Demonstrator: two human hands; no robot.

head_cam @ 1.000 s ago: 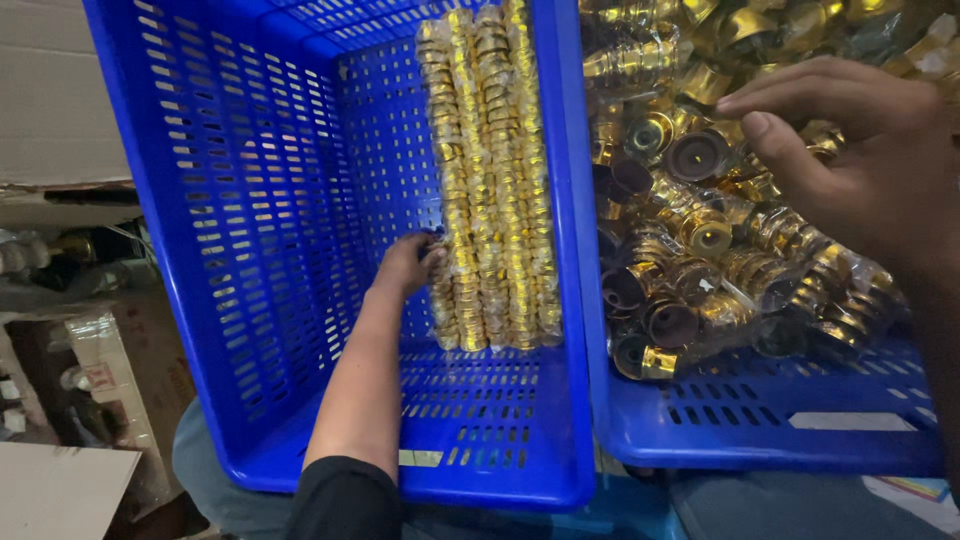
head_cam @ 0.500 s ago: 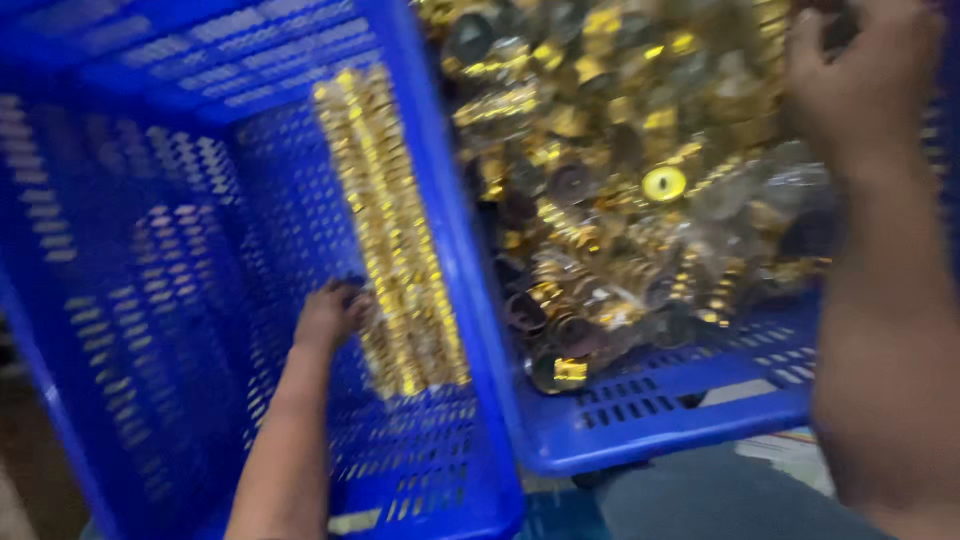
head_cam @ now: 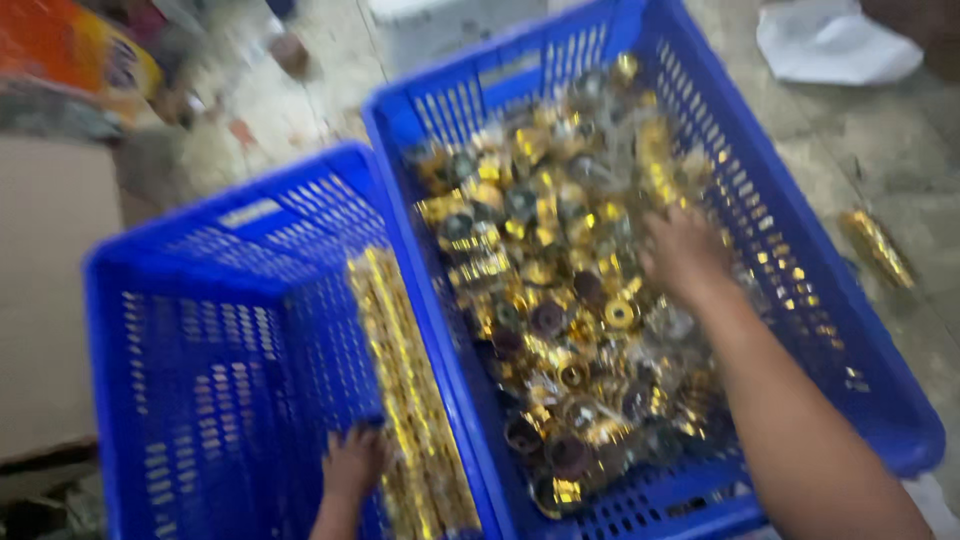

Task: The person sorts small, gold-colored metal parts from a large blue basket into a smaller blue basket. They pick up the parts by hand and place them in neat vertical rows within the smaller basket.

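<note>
Two blue crates (head_cam: 250,300): left hand (head_cam: 352,465) touches stacked gold rows (head_cam: 410,400); right hand (head_cam: 685,255) spread on loose gold caps (head_cam: 560,300), grip unclear.

Surroundings of the work area. A dusty concrete floor (head_cam: 890,150) fills the upper half. At eleven o'clock lies an orange printed package (head_cam: 70,50), blurred. At nine o'clock a plain cardboard box (head_cam: 45,300) stands on the floor. At twelve o'clock sits a pale grey container (head_cam: 440,30), partly cut off. At one o'clock rests crumpled white paper (head_cam: 835,45). At three o'clock a single gold-wrapped roll (head_cam: 878,245) lies on the floor.
</note>
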